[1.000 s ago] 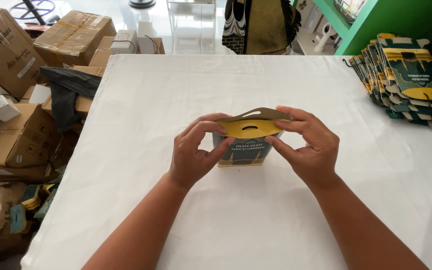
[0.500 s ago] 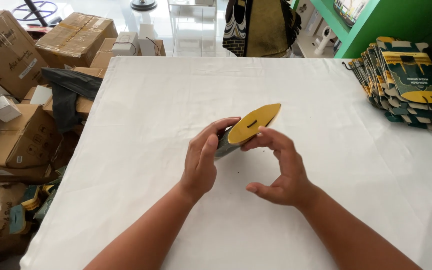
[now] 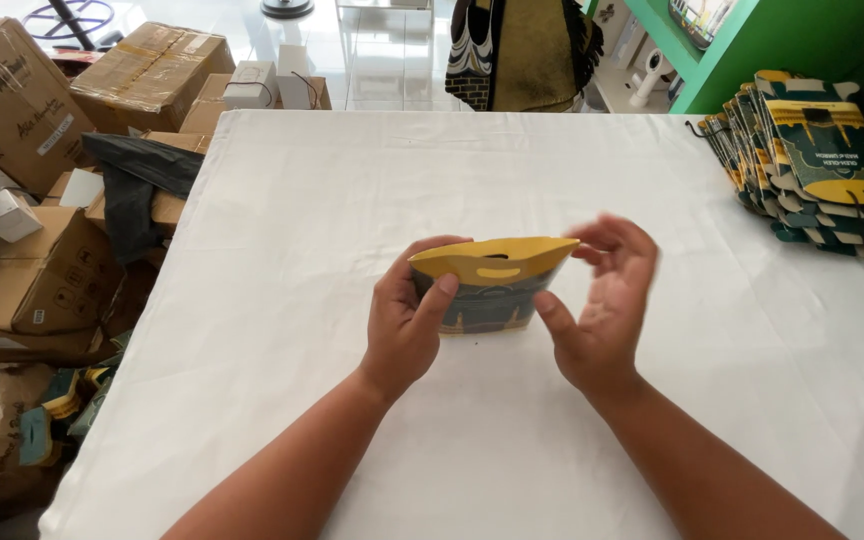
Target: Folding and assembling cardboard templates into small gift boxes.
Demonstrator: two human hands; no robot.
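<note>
We hold a small dark-green gift box [image 3: 484, 298] with a yellow handle flap upright at the bench [image 3: 352, 180] centre, long axis running 9 to 3 o'clock. Our left hand [image 3: 407, 320] pinches its left end; our right hand [image 3: 600, 300] hovers spread at its right end, blurred. Flat boxes [image 3: 812, 160] stack at 2 o'clock.

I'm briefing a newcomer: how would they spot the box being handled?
Start at the white table. Near its middle, the left hand grips a small dark box with a yellow top. Unlike the flat stack at the right edge, it is opened up.
</note>
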